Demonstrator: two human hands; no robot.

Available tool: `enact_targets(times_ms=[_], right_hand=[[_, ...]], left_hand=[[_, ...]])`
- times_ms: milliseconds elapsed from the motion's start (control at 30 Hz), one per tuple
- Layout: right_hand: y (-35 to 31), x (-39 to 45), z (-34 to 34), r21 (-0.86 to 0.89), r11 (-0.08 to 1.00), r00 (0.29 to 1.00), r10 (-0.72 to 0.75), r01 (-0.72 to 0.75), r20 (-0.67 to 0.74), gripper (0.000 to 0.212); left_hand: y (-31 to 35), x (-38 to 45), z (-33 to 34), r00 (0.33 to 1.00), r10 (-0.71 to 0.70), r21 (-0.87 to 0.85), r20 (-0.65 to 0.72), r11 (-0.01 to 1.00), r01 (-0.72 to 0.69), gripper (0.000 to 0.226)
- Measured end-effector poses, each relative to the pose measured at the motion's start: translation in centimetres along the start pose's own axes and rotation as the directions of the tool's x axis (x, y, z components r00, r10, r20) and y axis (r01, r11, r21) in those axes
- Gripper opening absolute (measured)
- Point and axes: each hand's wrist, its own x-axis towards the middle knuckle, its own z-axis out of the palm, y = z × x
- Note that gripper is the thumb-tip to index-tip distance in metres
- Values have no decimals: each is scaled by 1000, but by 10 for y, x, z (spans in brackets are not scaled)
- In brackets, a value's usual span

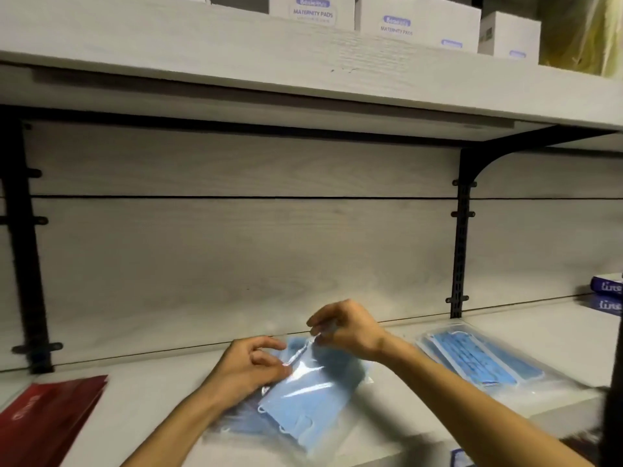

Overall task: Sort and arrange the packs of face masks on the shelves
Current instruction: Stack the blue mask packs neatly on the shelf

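Observation:
A clear plastic pack of blue face masks point(305, 404) lies on the pale wooden shelf point(145, 396) in front of me. My left hand point(251, 367) pinches the pack's top edge at its left side. My right hand point(347, 328) pinches the same clear edge further back and holds it slightly lifted. A second clear pack of blue masks point(478, 360) lies flat on the shelf to the right, apart from both hands.
A red flat packet point(47, 419) lies at the shelf's left front. Blue boxes point(606, 293) stand at the far right. White maternity pad boxes point(312, 11) line the upper shelf point(236, 52). Black brackets point(462, 244) rise at the back wall.

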Motion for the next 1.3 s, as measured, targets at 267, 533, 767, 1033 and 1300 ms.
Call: enact_targets(times_ms=[267, 533, 767, 1033, 1300], right_hand=[[5, 0, 48, 189, 981, 903, 118, -41, -413, 25], [18, -38, 57, -218, 869, 874, 367, -444, -319, 41], [9, -36, 65, -231, 861, 880, 392, -453, -267, 52], [8, -35, 67, -171, 897, 904, 369, -406, -215, 35], [1, -39, 61, -205, 876, 891, 388, -436, -236, 52]], left_hand=[[-11, 12, -7, 985, -17, 130, -174, 991, 40, 30], [-16, 13, -18, 907, -5, 504, -421, 830, 238, 19], [-18, 16, -15, 922, -100, 562, -373, 767, 310, 20], [-16, 23, -11, 931, -167, 236, -324, 939, 250, 26], [-12, 10, -17, 924, -117, 696, -363, 626, 352, 67]])
